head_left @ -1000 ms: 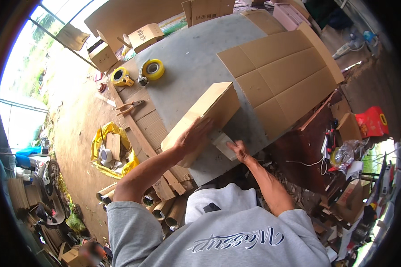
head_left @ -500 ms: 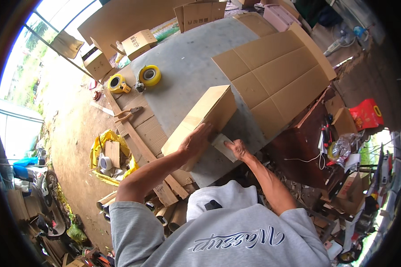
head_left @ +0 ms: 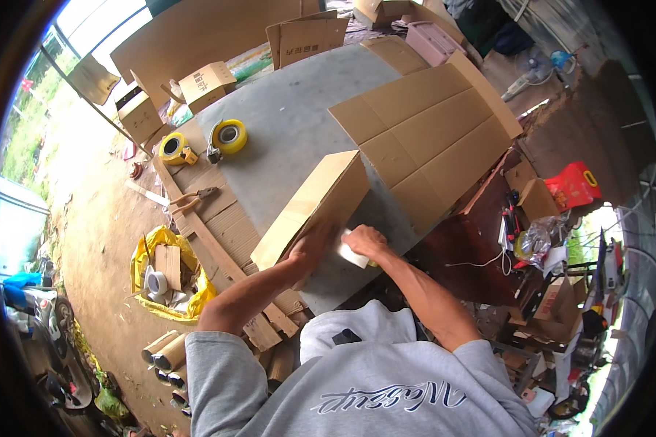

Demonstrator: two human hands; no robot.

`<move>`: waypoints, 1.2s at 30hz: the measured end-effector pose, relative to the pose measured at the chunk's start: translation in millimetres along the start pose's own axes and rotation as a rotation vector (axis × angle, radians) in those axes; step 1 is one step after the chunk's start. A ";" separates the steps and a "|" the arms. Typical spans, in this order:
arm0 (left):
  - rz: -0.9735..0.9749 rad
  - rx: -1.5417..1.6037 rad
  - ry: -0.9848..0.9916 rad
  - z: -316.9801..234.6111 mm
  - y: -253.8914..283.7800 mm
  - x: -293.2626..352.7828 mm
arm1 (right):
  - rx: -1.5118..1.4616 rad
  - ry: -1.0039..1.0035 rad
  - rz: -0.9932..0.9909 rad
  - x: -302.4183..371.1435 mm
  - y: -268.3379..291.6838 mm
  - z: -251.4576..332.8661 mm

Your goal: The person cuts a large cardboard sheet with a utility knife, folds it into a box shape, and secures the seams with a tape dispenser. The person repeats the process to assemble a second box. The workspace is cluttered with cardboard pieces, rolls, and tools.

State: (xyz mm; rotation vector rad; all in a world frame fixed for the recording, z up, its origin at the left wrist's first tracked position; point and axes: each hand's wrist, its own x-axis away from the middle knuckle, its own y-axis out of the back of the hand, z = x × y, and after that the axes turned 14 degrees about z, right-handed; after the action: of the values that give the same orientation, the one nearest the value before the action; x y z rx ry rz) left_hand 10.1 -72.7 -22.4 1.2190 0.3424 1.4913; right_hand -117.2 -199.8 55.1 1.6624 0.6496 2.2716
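Note:
A closed brown cardboard box (head_left: 299, 207) stands on the grey tabletop (head_left: 270, 131), tilted across the view. My left hand (head_left: 312, 246) is against the box's near right side, its fingers smeared by motion. Just right of it, my right hand (head_left: 366, 242) is closed on a flat white piece (head_left: 351, 251), held beside the box. That piece is blurred, so its exact kind does not show. A flattened cardboard sheet with creases (head_left: 430, 138) lies to the right of the box.
Two yellow tape rolls (head_left: 228, 136) and pliers (head_left: 194, 198) lie at the left. A wooden strip (head_left: 204, 233) runs along the table's left side. On the floor sits a yellow bag (head_left: 142, 273) of scraps. Boxes (head_left: 205, 84) stand at the back, clutter at the right.
My left hand has slid lower along the box's side. My right hand has moved left and turned the white piece. The whole view has shifted slightly.

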 end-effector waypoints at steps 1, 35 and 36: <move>0.039 0.045 -0.006 -11.1 -7.6 -4.7 | 0.130 0.025 0.052 2.3 -7.9 4.9; -0.130 1.312 0.549 13.1 79.7 -20.0 | 0.136 0.416 -0.874 -231.7 134.8 -255.9; -0.095 1.326 0.569 12.0 80.6 -22.1 | 0.105 0.507 -0.880 -214.4 139.8 -255.4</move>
State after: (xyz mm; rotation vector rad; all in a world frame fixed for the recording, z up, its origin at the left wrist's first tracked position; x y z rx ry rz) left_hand -28.4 -123.3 33.2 1.6467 1.9576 1.4710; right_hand -283.0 -470.1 -118.6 0.5713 1.3043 1.9505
